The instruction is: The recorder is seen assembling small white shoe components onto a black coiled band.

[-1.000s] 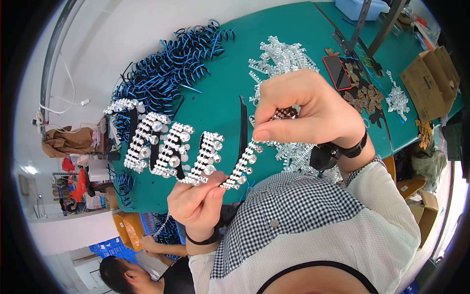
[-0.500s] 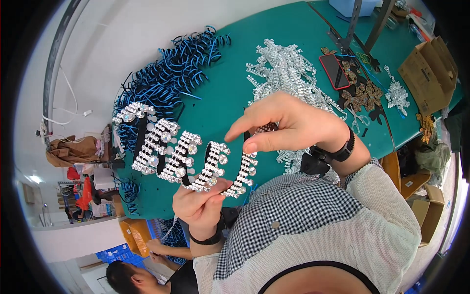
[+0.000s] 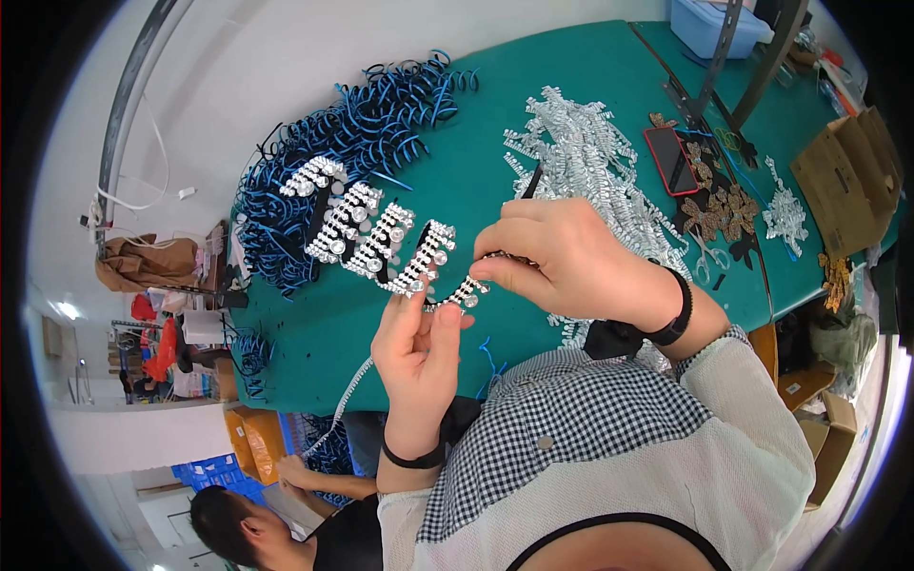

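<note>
A coiled rhinestone trim (image 3: 409, 271), silver with round clear gems on black backing, is held in the air above the green table. My left hand (image 3: 416, 362) supports its lower loop between thumb and fingers. With thumb and forefinger, my right hand (image 3: 576, 252) pinches the trim's right end. A thin black strip (image 3: 534, 182) sticks up behind the right hand's fingers. The trim's free loops spiral away to the upper left. Part of the end is hidden inside the right hand.
Black-and-blue curly strips (image 3: 371, 124) pile at left, silver curly strips (image 3: 576, 143) in the middle. To the right lie a red-edged phone (image 3: 670, 162), scissors (image 3: 706, 259), brown sparkly appliques (image 3: 728, 211) and a cardboard box (image 3: 843, 176). A co-worker (image 3: 276, 528) sits at lower left.
My right hand has closed its thumb and forefinger on the trim's end. My left hand and the trim have moved up and slightly right, and the left fingers are more upright.
</note>
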`<action>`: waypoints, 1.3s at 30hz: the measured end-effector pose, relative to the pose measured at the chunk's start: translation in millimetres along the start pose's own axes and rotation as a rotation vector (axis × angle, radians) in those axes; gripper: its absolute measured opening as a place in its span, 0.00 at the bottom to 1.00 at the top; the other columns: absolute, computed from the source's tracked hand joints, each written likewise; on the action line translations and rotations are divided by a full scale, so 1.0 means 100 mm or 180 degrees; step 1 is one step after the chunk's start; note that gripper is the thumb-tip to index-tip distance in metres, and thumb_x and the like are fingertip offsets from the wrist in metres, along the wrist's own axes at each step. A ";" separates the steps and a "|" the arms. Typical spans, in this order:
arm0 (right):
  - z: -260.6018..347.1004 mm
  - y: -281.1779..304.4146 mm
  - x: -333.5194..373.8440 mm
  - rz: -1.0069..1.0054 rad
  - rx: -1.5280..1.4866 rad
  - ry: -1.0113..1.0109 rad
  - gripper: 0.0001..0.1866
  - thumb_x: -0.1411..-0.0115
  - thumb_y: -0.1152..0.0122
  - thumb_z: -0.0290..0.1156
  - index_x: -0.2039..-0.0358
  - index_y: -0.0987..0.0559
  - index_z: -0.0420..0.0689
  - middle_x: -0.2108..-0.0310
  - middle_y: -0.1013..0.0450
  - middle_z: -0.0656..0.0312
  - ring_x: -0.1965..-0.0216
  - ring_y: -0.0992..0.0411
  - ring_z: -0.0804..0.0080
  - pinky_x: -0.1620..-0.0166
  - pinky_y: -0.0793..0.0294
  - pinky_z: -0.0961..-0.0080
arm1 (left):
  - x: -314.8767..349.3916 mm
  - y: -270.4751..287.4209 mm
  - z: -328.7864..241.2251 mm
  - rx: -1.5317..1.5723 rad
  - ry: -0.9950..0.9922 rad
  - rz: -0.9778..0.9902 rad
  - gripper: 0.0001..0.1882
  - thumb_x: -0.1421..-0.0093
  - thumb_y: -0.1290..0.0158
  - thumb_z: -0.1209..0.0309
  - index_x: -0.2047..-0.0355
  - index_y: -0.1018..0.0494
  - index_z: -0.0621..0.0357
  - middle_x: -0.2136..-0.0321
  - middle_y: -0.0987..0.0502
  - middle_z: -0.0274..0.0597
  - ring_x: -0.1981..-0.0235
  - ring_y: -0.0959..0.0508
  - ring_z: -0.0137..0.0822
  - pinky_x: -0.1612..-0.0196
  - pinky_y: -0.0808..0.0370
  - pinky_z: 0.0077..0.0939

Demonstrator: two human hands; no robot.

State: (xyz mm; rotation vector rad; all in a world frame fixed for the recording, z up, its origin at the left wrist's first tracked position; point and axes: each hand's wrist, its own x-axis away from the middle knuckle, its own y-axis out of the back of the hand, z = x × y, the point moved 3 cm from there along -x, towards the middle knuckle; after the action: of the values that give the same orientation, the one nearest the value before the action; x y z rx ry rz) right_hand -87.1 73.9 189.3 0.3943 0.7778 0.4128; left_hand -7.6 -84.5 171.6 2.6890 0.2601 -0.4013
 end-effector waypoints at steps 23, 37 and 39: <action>0.29 0.10 -0.02 0.0733 -0.0891 -0.0099 0.14 0.52 0.39 0.29 0.64 0.25 0.40 0.75 0.29 0.58 0.80 0.29 0.69 0.76 0.30 0.76 | -0.08 0.05 -0.11 -0.0234 -0.0716 -0.0933 0.04 0.55 0.41 0.79 0.76 0.23 0.64 0.85 0.27 0.32 0.86 0.35 0.19 0.83 0.41 0.12; 0.07 -0.27 0.04 -0.0080 -0.1284 -0.0009 0.26 0.62 0.29 0.32 0.61 0.29 0.43 0.63 0.32 0.60 0.70 0.30 0.73 0.68 0.30 0.77 | -0.06 0.31 -0.21 -0.0239 -0.0781 -0.1513 0.04 0.54 0.41 0.79 0.76 0.24 0.66 0.79 0.28 0.36 0.82 0.33 0.20 0.83 0.42 0.10; 0.11 -0.34 0.02 -0.0226 -0.1197 0.0173 0.27 0.63 0.29 0.31 0.61 0.29 0.44 0.61 0.33 0.60 0.70 0.31 0.72 0.68 0.30 0.77 | -0.08 0.29 -0.25 -0.0257 -0.0759 -0.1552 0.04 0.53 0.41 0.77 0.76 0.24 0.65 0.80 0.31 0.33 0.84 0.37 0.19 0.84 0.44 0.11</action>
State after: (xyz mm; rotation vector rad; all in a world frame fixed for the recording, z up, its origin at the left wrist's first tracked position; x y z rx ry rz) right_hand -70.4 44.3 178.7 0.0040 0.7456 0.4934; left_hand -2.7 -101.4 206.5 2.4466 0.8437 -0.8260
